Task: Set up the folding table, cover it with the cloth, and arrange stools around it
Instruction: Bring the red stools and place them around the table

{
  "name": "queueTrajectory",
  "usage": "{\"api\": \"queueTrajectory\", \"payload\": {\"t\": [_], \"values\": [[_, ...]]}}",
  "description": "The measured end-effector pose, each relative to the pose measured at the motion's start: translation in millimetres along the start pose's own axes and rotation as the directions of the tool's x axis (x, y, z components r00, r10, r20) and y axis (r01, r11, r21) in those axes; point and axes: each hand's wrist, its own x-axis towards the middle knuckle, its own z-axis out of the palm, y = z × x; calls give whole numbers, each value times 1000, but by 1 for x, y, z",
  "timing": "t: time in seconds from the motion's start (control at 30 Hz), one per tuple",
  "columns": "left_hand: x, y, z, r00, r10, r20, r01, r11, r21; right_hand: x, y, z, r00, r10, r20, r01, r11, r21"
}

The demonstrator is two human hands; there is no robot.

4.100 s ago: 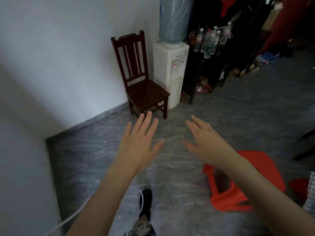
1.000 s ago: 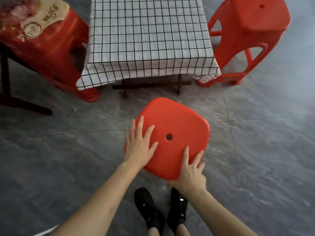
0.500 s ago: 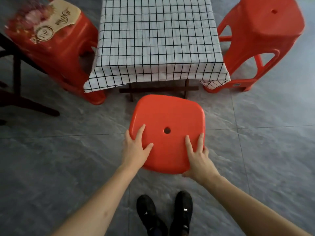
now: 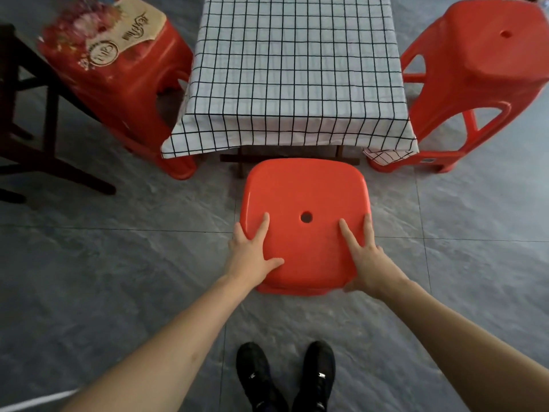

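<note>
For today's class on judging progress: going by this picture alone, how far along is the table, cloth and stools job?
Done: the table stands under the checked cloth, with a labelled stool on its left side and a plain stool on its right. In hand: left hand and right hand rest on the near stool at the table's front edge. Left: letting go; the far side is out of view.

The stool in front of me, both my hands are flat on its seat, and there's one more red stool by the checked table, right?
Not quite: the head view shows two more red stools, one each side of the table. Both hands do rest on the near stool.
</note>
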Motion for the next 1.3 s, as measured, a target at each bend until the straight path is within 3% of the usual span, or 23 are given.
{"api": "queueTrajectory", "payload": {"t": [0.5,1.0,1.07,1.13,1.2,1.3], "values": [[24,1,-15,992,-70,-107,50,983,-178,22,-9,-17,1000,-15,-26,14,999,-35],[4,-3,-12,996,-89,-31,86,993,-86,7,-9,-2,999,-38,-5,38,999,-37],[2,0,-15,995,-99,-16,98,995,-18,6,-9,-1,1000,-27,7,27,999,-34],[-6,10,-21,997,-57,-42,64,980,186,5,-10,-6,1000,-22,19,23,998,-50],[-19,26,-26,990,115,-84,-73,917,393,-1,-12,-20,998,-54,-21,52,995,-84],[-49,50,-38,963,252,-92,-191,887,421,-25,-21,-55,985,-103,-136,88,989,-115]]}}
